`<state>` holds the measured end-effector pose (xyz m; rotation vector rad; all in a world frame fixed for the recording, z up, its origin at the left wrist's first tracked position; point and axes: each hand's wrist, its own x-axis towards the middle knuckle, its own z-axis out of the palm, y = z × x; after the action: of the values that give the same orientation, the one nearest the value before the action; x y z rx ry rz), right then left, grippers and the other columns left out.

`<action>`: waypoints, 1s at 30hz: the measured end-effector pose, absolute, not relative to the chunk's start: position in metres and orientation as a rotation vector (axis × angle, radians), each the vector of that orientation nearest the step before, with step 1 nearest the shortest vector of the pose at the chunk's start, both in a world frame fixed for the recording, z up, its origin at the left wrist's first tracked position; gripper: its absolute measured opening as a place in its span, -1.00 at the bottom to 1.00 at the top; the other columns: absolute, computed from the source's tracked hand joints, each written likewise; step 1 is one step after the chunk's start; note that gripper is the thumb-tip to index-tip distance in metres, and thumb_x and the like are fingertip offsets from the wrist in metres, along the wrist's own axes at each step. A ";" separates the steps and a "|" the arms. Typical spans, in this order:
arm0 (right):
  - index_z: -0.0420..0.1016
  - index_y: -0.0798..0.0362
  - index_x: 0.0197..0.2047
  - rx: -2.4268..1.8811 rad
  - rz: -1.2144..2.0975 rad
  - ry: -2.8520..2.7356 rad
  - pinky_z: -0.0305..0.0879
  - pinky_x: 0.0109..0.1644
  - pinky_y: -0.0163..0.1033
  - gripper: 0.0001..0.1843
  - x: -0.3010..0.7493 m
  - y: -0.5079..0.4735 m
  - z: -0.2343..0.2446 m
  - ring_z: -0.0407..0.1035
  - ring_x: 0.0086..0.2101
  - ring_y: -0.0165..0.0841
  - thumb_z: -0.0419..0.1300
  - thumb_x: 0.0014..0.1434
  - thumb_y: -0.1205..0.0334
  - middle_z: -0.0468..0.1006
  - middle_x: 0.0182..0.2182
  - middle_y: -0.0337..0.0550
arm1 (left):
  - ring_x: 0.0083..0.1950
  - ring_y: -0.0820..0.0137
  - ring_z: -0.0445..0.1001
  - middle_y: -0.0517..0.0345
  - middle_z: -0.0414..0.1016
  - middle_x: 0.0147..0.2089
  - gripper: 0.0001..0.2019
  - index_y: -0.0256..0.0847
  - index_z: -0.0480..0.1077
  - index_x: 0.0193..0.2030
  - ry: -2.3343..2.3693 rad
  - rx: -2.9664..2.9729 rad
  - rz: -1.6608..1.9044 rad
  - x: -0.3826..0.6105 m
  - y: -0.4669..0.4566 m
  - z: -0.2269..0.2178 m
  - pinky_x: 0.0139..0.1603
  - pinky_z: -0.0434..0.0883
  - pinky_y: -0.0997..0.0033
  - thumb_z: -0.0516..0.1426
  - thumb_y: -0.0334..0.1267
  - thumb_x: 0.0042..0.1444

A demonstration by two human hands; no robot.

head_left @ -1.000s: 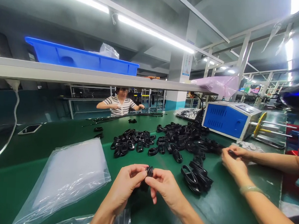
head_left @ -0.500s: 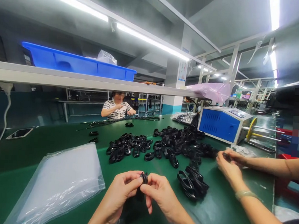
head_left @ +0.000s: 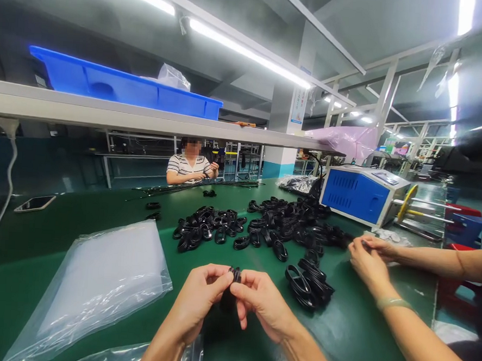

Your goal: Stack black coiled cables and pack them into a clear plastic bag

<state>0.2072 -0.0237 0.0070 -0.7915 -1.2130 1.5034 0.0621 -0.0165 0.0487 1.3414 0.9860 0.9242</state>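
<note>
Between my two hands a coiled black cable (head_left: 233,276) stands on edge over the front of the green table. My left hand (head_left: 205,295) pinches its left side with thumb and forefinger. On the other side my right hand (head_left: 260,299) grips it the same way, with the lower fingers curled loosely beneath. The coil's lower part lies in shadow behind my fingers. Beyond my hands is a pile of coiled black cables (head_left: 281,224), and a smaller bunch of coils (head_left: 310,285) lies to the right of my right hand.
Clear plastic bags (head_left: 108,273) lie at the left, with a phone (head_left: 35,203) behind them. A blue-and-white machine (head_left: 356,196) stands back right. A co-worker's hands (head_left: 369,259) handle a black piece at the right. Overhead runs a shelf (head_left: 146,121) with a blue tray (head_left: 127,94). Another person sits opposite.
The view has tilted down slightly. My hands keep their pinch on the cable, almost unmoved. The person opposite has lowered one hand toward the table.
</note>
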 end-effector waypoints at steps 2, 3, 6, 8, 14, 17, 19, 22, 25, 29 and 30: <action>0.30 0.14 -0.48 -0.800 1.503 -1.216 0.20 -0.71 -0.46 -0.69 0.208 -0.024 0.006 0.19 -0.76 -0.55 0.28 0.00 0.09 0.38 -0.75 -0.32 | -0.25 0.32 0.38 0.10 0.44 -0.39 -0.61 -0.28 0.47 -0.36 0.981 1.343 0.918 0.062 -0.017 0.048 -0.28 0.29 0.40 0.19 0.07 -0.10; 0.30 0.14 -0.48 -0.797 1.506 -1.219 0.20 -0.71 -0.46 -0.69 0.209 -0.024 0.006 0.18 -0.77 -0.55 0.28 0.00 0.09 0.37 -0.76 -0.33 | -0.25 0.32 0.37 0.10 0.44 -0.39 -0.62 -0.27 0.47 -0.38 0.980 1.344 0.913 0.062 -0.017 0.048 -0.27 0.29 0.40 0.19 0.06 -0.09; 0.31 0.15 -0.47 -0.782 1.531 -1.240 0.19 -0.73 -0.46 -0.70 0.210 -0.024 0.006 0.18 -0.77 -0.56 0.27 0.01 0.10 0.36 -0.75 -0.35 | -0.23 0.34 0.36 0.10 0.44 -0.33 -0.66 -0.26 0.46 -0.41 0.991 1.328 0.874 0.058 -0.016 0.047 -0.24 0.29 0.40 0.20 0.03 -0.08; 0.32 0.15 -0.47 -0.787 1.552 -1.253 0.19 -0.73 -0.46 -0.70 0.210 -0.025 0.005 0.18 -0.77 -0.56 0.27 0.00 0.09 0.34 -0.75 -0.36 | -0.24 0.36 0.35 0.12 0.44 -0.33 -0.68 -0.26 0.45 -0.43 0.988 1.312 0.837 0.055 -0.016 0.047 -0.25 0.28 0.42 0.21 0.01 -0.09; 0.32 0.15 -0.49 -0.832 1.566 -1.213 0.20 -0.73 -0.45 -0.65 0.208 -0.023 0.004 0.20 -0.75 -0.55 0.31 -0.05 0.05 0.34 -0.72 -0.35 | -0.34 0.42 0.33 0.17 0.38 -0.43 -0.68 -0.28 0.40 -0.54 0.986 1.269 0.846 0.053 -0.012 0.044 -0.32 0.27 0.46 0.25 -0.01 -0.14; 0.35 0.14 -0.40 -0.856 1.516 -1.159 0.26 -0.68 -0.43 -0.65 0.210 -0.023 0.005 0.24 -0.69 -0.55 0.27 0.00 0.01 0.41 -0.60 -0.28 | -0.34 0.42 0.34 0.18 0.39 -0.44 -0.66 -0.27 0.42 -0.53 1.019 1.212 0.924 0.054 -0.011 0.044 -0.31 0.30 0.45 0.26 0.01 -0.17; 0.37 0.15 -0.37 -0.898 1.474 -1.162 0.26 -0.67 -0.44 -0.66 0.210 -0.024 0.007 0.24 -0.68 -0.56 0.24 0.02 0.00 0.42 -0.56 -0.26 | -0.36 0.44 0.34 0.19 0.39 -0.45 -0.65 -0.27 0.43 -0.53 1.033 1.153 0.993 0.054 -0.010 0.044 -0.31 0.31 0.45 0.27 0.03 -0.20; 0.40 0.17 -0.41 -0.960 1.440 -1.230 0.21 -0.69 -0.46 -0.67 0.205 -0.026 0.008 0.20 -0.69 -0.58 0.26 0.00 0.03 0.38 -0.59 -0.28 | -0.42 0.45 0.33 0.19 0.38 -0.50 -0.63 -0.29 0.43 -0.57 1.045 1.061 1.098 0.054 -0.009 0.044 -0.34 0.33 0.43 0.29 0.04 -0.27; 0.43 0.17 -0.42 -1.021 1.434 -1.264 0.15 -0.71 -0.45 -0.66 0.197 -0.027 0.006 0.17 -0.70 -0.57 0.30 -0.07 0.03 0.35 -0.62 -0.30 | -0.45 0.45 0.33 0.19 0.37 -0.53 -0.62 -0.30 0.42 -0.59 1.044 0.996 1.177 0.056 -0.008 0.041 -0.35 0.34 0.41 0.31 0.03 -0.32; 0.38 0.15 -0.55 -1.060 1.414 -1.261 0.05 -0.71 -0.45 -0.65 0.192 -0.028 0.003 0.08 -0.72 -0.60 0.31 -0.11 0.02 0.26 -0.70 -0.36 | -0.46 0.47 0.32 0.20 0.37 -0.53 -0.62 -0.31 0.42 -0.60 1.014 0.974 1.197 0.059 -0.009 0.038 -0.37 0.35 0.43 0.32 0.01 -0.32; 0.36 0.15 -0.56 -1.065 1.416 -1.252 0.02 -0.70 -0.46 -0.65 0.192 -0.028 0.003 0.06 -0.72 -0.60 0.31 -0.10 0.03 0.24 -0.71 -0.38 | -0.46 0.47 0.32 0.20 0.36 -0.54 -0.63 -0.31 0.42 -0.60 1.001 0.969 1.188 0.059 -0.008 0.037 -0.38 0.35 0.44 0.32 0.01 -0.32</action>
<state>0.1922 -0.0284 0.0032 -1.0650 -1.2518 1.4157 0.0594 -0.0085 0.0374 0.9688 1.0014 1.1884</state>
